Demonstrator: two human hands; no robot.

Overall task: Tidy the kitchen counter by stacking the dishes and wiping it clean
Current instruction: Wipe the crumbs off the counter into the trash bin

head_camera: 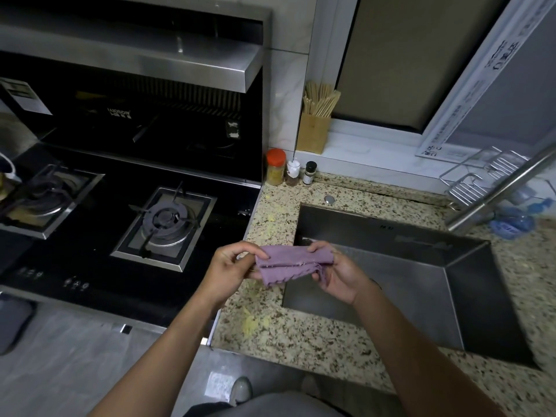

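Above the near edge of the speckled stone surface [316, 341], betw. stove and sink, both hands hold a folded purple cloth [293, 264] in the air. Left hand [230, 272] pinches the cloth's left end w/ thumb and fingers; right hand [337, 273] is clamped on the right end, frayed threads hanging by the palm. Cloth is clear of the surface, not touching it. Yellowish crumbs [254, 322] lie on the surface under and near the hands, more farther back. Sink [469, 296] sits to the right, faucet [499, 189] slanting over it. Black gas stove [120, 230] is to the left, range hood [135, 49] above it. Far side: orange-lid jar [275, 167], two small bottles beside it, wooden chopstick holder [316, 127] on the sill. Wire rack [478, 173] at far right.
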